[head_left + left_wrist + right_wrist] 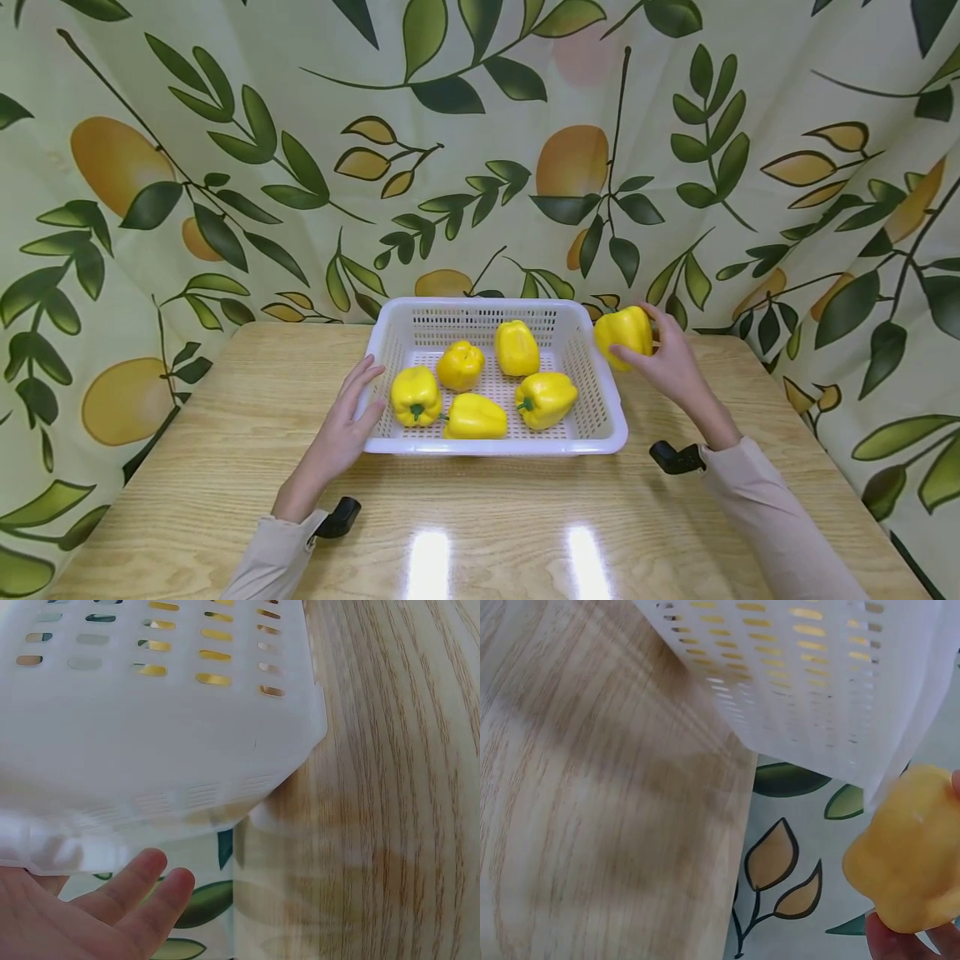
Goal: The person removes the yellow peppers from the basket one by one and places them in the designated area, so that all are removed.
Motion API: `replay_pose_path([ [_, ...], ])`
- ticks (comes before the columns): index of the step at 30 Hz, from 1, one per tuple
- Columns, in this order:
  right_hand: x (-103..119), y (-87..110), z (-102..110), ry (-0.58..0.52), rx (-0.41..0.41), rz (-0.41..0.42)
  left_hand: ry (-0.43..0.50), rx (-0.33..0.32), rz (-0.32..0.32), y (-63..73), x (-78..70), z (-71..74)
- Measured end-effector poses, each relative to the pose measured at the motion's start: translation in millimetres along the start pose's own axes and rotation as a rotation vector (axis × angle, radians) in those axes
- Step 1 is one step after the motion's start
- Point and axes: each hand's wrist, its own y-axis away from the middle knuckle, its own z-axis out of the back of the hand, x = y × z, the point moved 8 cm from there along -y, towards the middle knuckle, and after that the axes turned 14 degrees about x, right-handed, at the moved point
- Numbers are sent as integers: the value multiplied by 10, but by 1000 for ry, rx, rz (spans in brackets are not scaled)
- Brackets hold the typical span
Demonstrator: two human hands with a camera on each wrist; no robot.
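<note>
Just right of the basket [495,447], a pepper [624,333] is pinched by the right hand [675,358], the nearer one; its long axis is unclear. The left hand [341,435], fingers extended, touches the basket's left rim.

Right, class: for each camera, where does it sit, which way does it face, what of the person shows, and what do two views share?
Head: on the head, facing forward and down at the basket, peppers, table and curtain; left hand, right hand and sleeves show.
Left wrist: on that wrist, facing the basket's slotted side; part of the left hand shows.
Right wrist: on that wrist, facing basket, table and curtain; only some fingers show.
Shared: head and right wrist both show the held pepper.
</note>
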Motion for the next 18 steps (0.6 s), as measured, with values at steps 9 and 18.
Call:
replay_pose_path([
  [9, -115, -26, 5, 13, -19, -29, -6, 1, -1, -3, 3, 2],
  [18, -290, -79, -50, 12, -7, -66, 3, 2, 2, -7, 9, 5],
])
